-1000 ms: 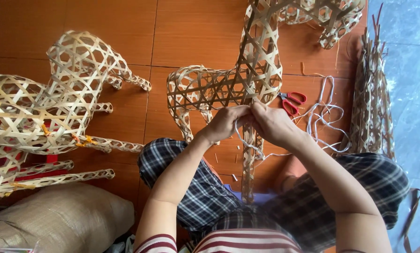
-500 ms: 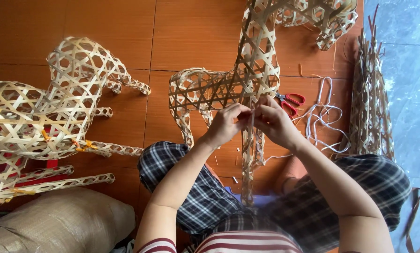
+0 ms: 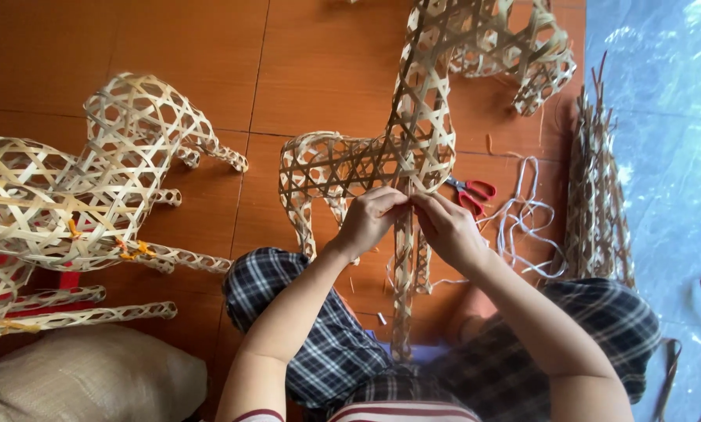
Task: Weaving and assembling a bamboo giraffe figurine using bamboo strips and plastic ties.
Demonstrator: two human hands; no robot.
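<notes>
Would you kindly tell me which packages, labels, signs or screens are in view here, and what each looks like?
Woven sack: bottom left corner on the floor, lumpy, beige-grey; the only package-like thing.
No labels, signs or screens show near the hands or anywhere else.
</notes>
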